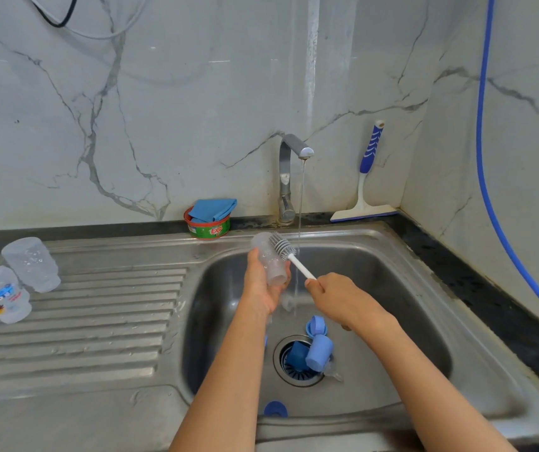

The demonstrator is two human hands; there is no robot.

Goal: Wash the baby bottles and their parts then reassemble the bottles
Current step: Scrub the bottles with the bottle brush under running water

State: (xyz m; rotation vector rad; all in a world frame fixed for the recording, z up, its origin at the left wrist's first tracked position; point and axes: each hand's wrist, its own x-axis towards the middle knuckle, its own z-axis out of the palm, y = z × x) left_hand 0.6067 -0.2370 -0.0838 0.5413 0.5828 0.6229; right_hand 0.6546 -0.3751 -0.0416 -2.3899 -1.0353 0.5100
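The stainless steel sink (376, 236) is filling most of the scene, with its ribbed draining board (98, 321) running off to the left. Two clear plastic bottle bodies (31, 264) are sitting at the far left of that board. Over the basin, the left hand (260, 285) is curling its fingers round a third clear baby bottle (269, 259), holding it tilted away. The right hand (336, 296) is closing in a fist on the white handle of a grey-bristled bottle brush (283, 246), whose head is lying against the bottle's far end, seemingly outside it. A thin stream of water (300, 207) is falling just right of both. Small blue caps and rings (318, 352) are lying near the drain, waiting their turn.

Scrubbing seems to be under way. To do it well, the left hand should be turning the wet, slippery bottle steadily while gripping it firmly. The bristles should be reaching inside to the base, then rinsing under the stream.
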